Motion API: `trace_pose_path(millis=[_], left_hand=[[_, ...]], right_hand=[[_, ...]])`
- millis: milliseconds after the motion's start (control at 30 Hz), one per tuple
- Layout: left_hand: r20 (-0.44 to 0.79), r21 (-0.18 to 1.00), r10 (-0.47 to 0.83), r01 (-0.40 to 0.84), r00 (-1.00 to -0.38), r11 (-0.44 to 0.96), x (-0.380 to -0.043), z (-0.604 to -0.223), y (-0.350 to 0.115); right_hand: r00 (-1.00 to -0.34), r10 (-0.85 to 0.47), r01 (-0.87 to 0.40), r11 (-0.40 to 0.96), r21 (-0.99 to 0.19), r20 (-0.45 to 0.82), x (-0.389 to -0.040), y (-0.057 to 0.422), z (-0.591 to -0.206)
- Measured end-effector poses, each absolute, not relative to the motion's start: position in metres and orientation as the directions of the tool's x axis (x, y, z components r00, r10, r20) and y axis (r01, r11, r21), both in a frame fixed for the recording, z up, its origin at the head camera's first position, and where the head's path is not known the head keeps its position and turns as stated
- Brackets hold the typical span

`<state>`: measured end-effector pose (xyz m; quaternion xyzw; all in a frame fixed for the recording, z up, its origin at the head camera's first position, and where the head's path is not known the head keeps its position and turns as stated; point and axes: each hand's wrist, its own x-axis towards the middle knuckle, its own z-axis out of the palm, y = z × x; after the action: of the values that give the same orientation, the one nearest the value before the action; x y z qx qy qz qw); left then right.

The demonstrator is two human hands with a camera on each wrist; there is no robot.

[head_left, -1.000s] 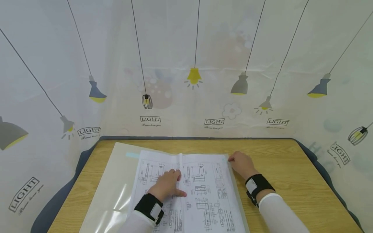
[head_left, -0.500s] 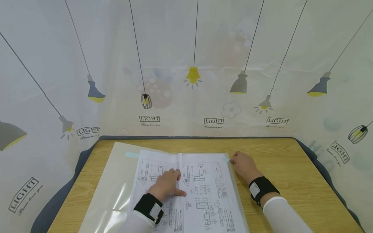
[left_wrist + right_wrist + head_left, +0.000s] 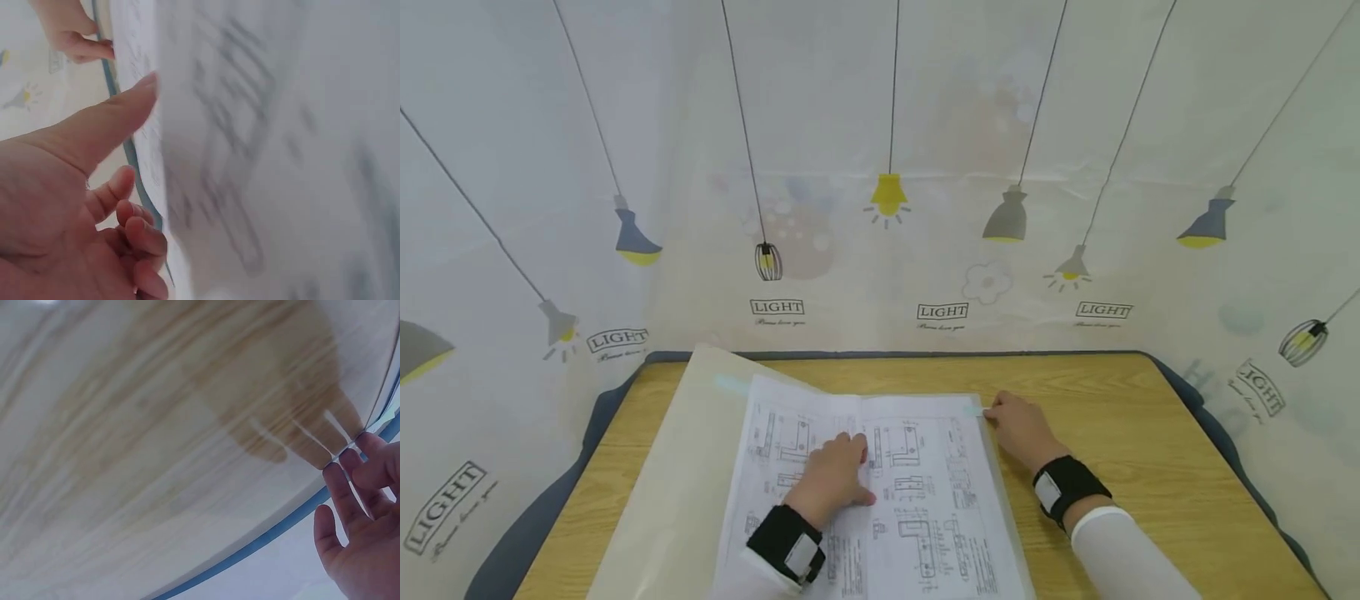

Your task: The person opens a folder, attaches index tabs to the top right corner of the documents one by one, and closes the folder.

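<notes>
Note the open folder on the tabletop, under a left grip with thumb spread wide, beside a right grip pinching the pale tab. Expect light, floppy pages — lift gently near that tab.

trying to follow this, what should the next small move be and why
Perhaps lift the right page slightly by its tab: the right hand seems to pinch that tab at the page's edge, while the left hand lies over the left page.
</notes>
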<state>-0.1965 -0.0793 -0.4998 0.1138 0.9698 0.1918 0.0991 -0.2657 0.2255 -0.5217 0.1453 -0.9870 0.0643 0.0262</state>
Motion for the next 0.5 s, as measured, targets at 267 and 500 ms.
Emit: trace_pose_path(millis=[267,500], left_hand=[[-0.026,0.361,0.378,0.344,-0.925,0.867,-0.206,-0.490,-0.033],[0.003,0.204,0.474,0.465,-0.881,0.862,-0.219,-0.501,0.008]], right_hand=[[-0.951,-0.298,-0.305,0.946,-0.107,0.077,-0.262,0.222,-0.519],[-0.960,-0.275,-0.279,0.954,-0.114,0.043,-0.263,0.224,-0.519]])
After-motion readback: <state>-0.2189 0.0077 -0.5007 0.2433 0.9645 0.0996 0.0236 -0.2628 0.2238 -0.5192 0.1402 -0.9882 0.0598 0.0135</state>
